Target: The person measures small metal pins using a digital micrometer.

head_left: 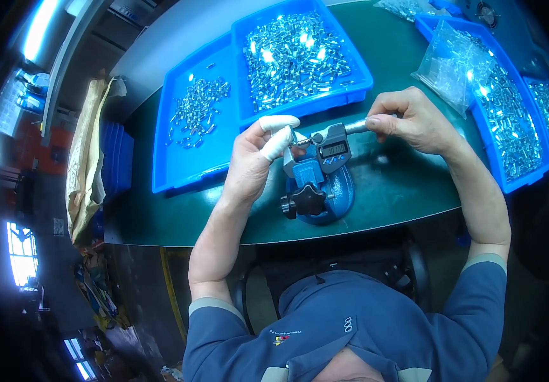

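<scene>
A digital micrometer (335,134) with a small display is clamped in a blue stand (343,198), which has a black star-shaped knob (309,199). My left hand (251,155), with white covers on thumb and forefinger, pinches a small metal part (294,136) at the measuring jaws. Most of that part is hidden by the fingertips. On the other side, my right hand (416,120) has its thumb and curled fingers closed round the end of the micrometer's thimble (356,126).
Behind the stand, a blue tray (367,90) is heaped with small metal cylinders. Left of it, another blue tray (188,173) holds a looser pile. At the right are a filled blue bin (510,186) and a clear plastic bag (447,69). The green table (402,197) ends close to my body.
</scene>
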The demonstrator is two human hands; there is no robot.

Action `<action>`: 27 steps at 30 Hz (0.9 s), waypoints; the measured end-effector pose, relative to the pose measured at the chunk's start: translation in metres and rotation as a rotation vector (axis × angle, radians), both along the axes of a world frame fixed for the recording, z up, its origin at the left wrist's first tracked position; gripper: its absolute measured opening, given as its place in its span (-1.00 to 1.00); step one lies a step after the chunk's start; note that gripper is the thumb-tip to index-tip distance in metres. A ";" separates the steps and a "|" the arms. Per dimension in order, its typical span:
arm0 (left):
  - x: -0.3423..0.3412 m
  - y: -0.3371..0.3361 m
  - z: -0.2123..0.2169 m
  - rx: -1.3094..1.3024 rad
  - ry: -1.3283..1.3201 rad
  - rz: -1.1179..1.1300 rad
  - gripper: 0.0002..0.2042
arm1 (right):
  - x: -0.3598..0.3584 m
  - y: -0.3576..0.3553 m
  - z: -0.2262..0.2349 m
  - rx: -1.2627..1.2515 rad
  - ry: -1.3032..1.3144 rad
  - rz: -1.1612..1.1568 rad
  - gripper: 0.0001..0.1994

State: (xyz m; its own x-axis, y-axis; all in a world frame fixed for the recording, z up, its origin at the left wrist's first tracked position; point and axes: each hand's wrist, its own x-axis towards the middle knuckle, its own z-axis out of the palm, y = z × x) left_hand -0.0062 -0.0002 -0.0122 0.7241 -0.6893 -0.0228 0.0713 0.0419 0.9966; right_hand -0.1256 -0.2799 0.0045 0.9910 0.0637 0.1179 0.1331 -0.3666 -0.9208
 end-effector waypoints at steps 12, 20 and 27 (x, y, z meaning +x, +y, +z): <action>0.000 -0.001 -0.002 0.025 0.013 0.028 -0.74 | 0.000 0.000 -0.001 -0.010 -0.015 0.002 -0.71; 0.001 -0.002 -0.001 0.027 0.058 0.019 -0.73 | -0.001 -0.001 -0.001 0.000 -0.008 -0.001 -0.72; 0.003 0.000 -0.002 -0.005 0.002 0.002 -0.72 | -0.001 0.000 0.002 0.005 0.001 0.013 -0.73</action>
